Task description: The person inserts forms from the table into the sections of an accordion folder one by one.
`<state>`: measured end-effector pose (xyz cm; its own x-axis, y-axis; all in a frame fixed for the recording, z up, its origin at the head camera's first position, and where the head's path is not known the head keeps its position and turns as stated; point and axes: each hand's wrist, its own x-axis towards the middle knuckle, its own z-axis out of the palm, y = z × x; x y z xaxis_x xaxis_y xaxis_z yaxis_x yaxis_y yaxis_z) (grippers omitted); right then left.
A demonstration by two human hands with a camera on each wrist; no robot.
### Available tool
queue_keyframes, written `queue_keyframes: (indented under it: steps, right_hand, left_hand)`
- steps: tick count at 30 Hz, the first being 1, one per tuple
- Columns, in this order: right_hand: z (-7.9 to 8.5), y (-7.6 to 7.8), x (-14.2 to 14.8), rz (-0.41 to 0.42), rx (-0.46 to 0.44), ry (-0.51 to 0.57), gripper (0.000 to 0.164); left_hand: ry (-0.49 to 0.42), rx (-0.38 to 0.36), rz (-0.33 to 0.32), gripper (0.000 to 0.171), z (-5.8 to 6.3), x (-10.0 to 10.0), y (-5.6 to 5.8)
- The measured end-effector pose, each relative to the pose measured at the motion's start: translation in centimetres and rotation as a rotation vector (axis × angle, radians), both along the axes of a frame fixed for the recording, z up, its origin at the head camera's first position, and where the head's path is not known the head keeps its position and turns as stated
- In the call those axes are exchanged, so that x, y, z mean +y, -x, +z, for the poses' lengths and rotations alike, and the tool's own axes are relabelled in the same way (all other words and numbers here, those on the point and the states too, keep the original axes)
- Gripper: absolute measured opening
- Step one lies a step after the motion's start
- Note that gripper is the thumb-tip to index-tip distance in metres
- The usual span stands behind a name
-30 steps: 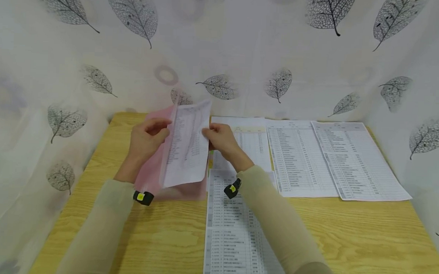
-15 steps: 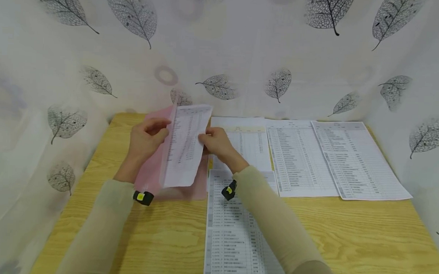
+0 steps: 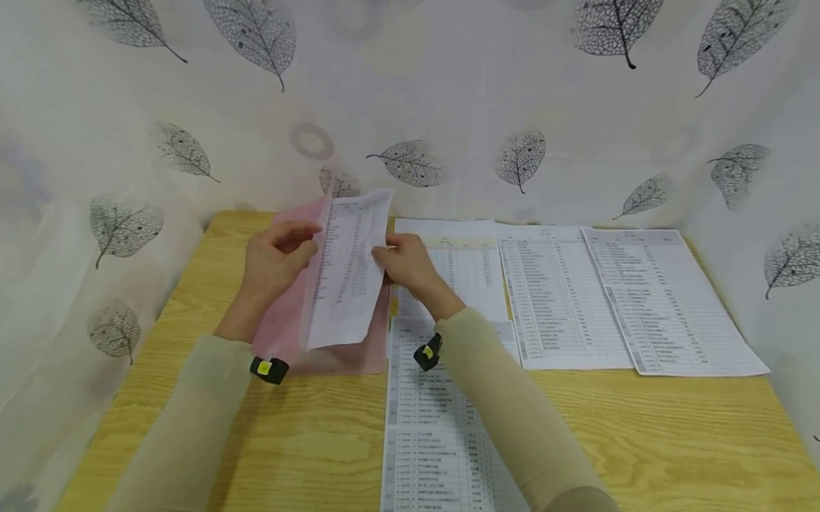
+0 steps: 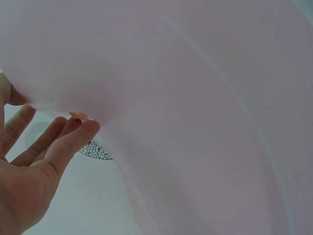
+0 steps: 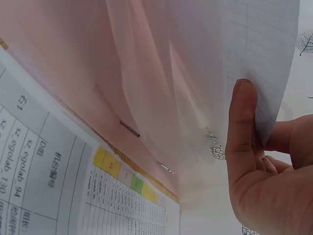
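A pink translucent plastic folder (image 3: 272,323) lies on the left part of the table with its cover raised. My left hand (image 3: 274,259) pinches the edge of that cover; in the left wrist view the pink plastic (image 4: 195,122) fills most of the picture beside my fingertips (image 4: 90,128). A white printed sheet (image 3: 344,284) stands tilted over the folder, slightly bowed. My right hand (image 3: 412,267) grips the sheet's right edge, with the thumb (image 5: 243,112) flat against one face in the right wrist view. Two thin metal pieces (image 5: 129,129) show on the folder's inner side.
Printed list sheets (image 3: 551,291) lie side by side on the wooden table (image 3: 648,430) at the back right. A longer sheet (image 3: 437,453) runs to the front edge under my right arm. A leaf-patterned curtain (image 3: 457,84) hangs close behind the table.
My right hand has shifted a little left with the sheet's edge, and the sheet bends slightly more. My left hand stays in place on the folder cover.
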<state>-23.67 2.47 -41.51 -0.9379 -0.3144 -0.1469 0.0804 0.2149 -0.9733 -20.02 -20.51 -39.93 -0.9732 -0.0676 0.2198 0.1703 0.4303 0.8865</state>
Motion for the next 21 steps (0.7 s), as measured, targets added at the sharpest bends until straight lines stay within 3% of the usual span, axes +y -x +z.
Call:
queue_keyframes:
  steps: [8,14,21]
  right_hand:
    - [-0.03,0.34,-0.35,0.014,-0.017,0.004,0.037]
    - [-0.27,0.68,-0.04,0.05,-0.004,0.067,0.036]
    - [-0.39,1.04,-0.01,-0.034,-0.036,0.06,0.037]
  left_hand:
    - [-0.015,0.005,0.003,0.027,0.08,-0.02,-0.08]
    - [-0.026,0.014,0.003,0.027,0.05,-0.02,-0.04]
    - [-0.006,0.019,0.001,0.027,0.0,-0.17,0.01]
